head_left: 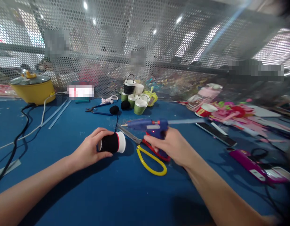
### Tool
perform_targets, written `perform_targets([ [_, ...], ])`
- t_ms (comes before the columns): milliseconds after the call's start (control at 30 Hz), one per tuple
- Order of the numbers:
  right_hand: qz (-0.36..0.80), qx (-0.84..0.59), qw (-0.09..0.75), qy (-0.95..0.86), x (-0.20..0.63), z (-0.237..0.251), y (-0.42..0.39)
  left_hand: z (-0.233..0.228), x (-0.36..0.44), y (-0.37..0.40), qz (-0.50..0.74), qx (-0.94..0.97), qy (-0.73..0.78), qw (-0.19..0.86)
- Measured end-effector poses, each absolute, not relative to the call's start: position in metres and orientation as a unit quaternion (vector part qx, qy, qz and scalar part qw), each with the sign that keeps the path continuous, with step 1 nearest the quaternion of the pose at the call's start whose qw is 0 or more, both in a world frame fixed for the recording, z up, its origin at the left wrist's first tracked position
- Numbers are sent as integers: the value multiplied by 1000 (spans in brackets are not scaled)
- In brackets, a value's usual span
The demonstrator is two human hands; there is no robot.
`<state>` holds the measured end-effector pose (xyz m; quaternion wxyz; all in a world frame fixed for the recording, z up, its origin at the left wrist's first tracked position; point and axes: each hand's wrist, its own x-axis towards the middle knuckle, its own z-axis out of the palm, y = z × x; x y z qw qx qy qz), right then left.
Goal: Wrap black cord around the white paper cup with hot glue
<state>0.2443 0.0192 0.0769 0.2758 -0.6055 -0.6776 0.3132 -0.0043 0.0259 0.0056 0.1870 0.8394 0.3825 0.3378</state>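
My left hand (94,146) is closed round a small cup (110,143) wrapped in black yarn, with a red line and a white rim. The cup lies on its side, its rim facing right. A black strand (117,123) runs from near its rim to a ball of black yarn (114,110). My right hand (174,144) grips a blue hot glue gun (147,124), its nozzle pointing left and a clear glue stick (186,121) out of its back. Beneath the gun lie scissors (151,161) with one yellow and one red handle loop, the blades toward the cup.
Several small yarn-covered cups (140,106) stand at the back, beside a second black ball (125,105) and pliers (99,111). A yellow pot (33,89) with cords is at left. On the right are a red paper cup (205,110), pink scraps (239,114), a phone (216,133) and a purple device (253,164).
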Motion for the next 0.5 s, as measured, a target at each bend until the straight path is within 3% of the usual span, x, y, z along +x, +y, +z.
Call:
perform_targets([
  [100,322,-593,339,-655,251,69,48,6,-3,26,342,839,385,177],
  [300,221,-691,196,-660,252,37,104,6,-3,26,347,843,380,156],
  [500,114,-698,178,-684,236,34,111,3,-3,26,355,853,364,120],
])
